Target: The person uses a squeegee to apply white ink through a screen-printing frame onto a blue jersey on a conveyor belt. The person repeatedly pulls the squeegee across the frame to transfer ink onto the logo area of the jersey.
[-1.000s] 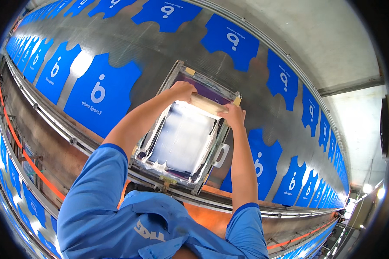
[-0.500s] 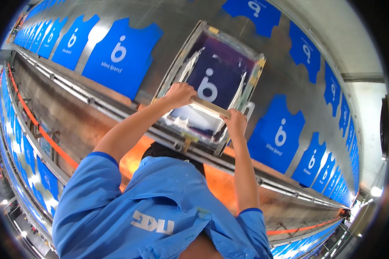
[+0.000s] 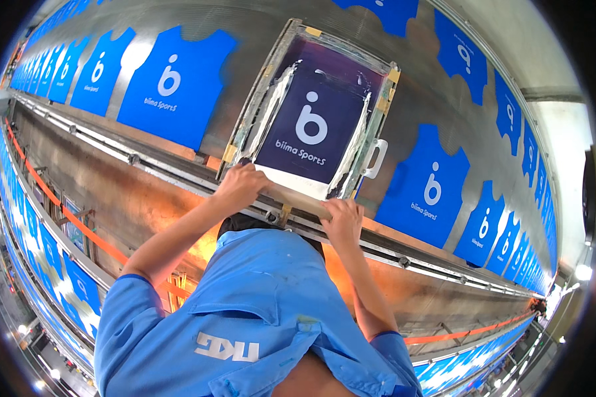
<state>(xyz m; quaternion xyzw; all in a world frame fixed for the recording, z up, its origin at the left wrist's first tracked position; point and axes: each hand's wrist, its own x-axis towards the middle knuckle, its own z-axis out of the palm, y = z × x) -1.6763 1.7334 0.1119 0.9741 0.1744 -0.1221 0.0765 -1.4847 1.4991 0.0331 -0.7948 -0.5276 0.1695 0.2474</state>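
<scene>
A screen-printing frame [image 3: 382,99] lies on the long table in front of me, around a dark mesh [image 3: 281,122] with a white emblem and lettering. Across its near end runs a pale squeegee [image 3: 295,199]. My left hand [image 3: 242,188] is closed around the squeegee's left end, and my right hand [image 3: 343,221] grips the right end. White ink [image 3: 291,180] lies in a band along the squeegee's far side. More ink streaks both long sides of the mesh. A white handle [image 3: 376,159] sticks out from the frame's right side.
Blue vest-shaped fabric pieces with white prints lie in rows along the table; one piece [image 3: 175,86] is left of the frame, another [image 3: 425,188] right. A metal rail [image 3: 132,159] follows the near edge. Beyond an orange strip [image 3: 93,241] stands another row of blue pieces.
Both hands have drawn the squeegee toward me, from the mesh's lower part to the frame's near end. The lettering and more of the dark mesh now show.
</scene>
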